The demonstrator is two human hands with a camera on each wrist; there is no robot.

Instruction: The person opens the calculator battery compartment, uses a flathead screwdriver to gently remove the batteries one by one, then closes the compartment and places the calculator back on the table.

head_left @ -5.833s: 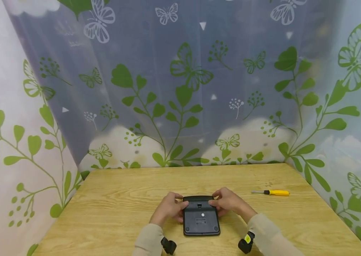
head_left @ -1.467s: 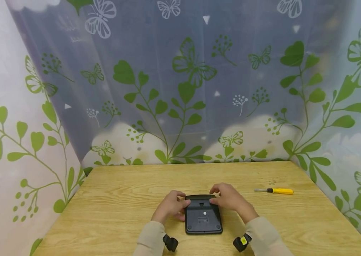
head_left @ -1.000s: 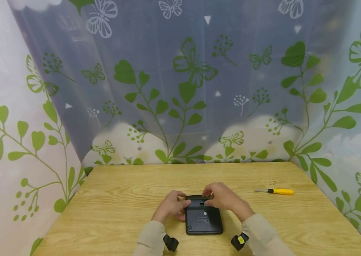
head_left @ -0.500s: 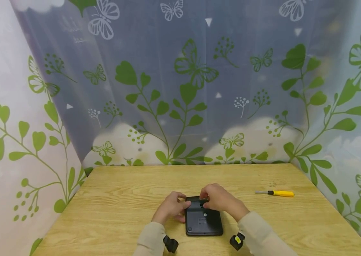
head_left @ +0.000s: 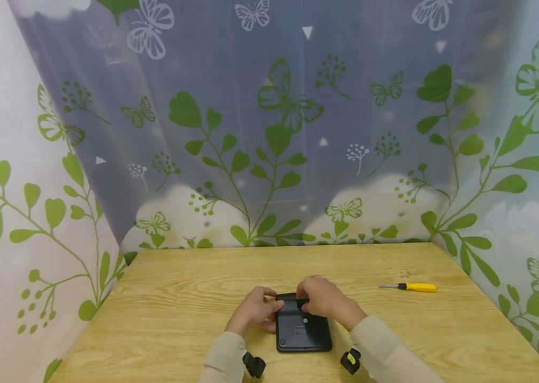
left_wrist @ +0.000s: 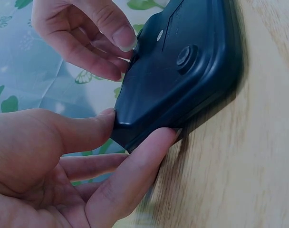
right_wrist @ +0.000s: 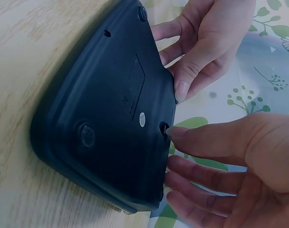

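A black desk calculator [head_left: 304,339] lies face down on the table, its underside up, with round feet, a label and a small white sticker [right_wrist: 142,119]. My left hand [head_left: 254,310] grips its far left corner, thumb on top and fingers along the side. Over the far edge bends my right hand [head_left: 323,298]. In the right wrist view, the right thumb presses at the notched battery cover catch [right_wrist: 164,131], while the other fingers curl against the far edge. The left wrist view shows the calculator's side [left_wrist: 182,107] close to the wood.
A screwdriver [head_left: 418,287] with a yellow handle lies to the right on the wooden table [head_left: 178,298]. Printed curtains [head_left: 231,159] with leaves and butterflies stand behind and at both sides. Each wrist wears a black camera mount [head_left: 254,365].
My right hand has shifted left from the calculator's far right corner to the catch at its middle. The left hand stays at its corner. The calculator and screwdriver have not moved on the table.
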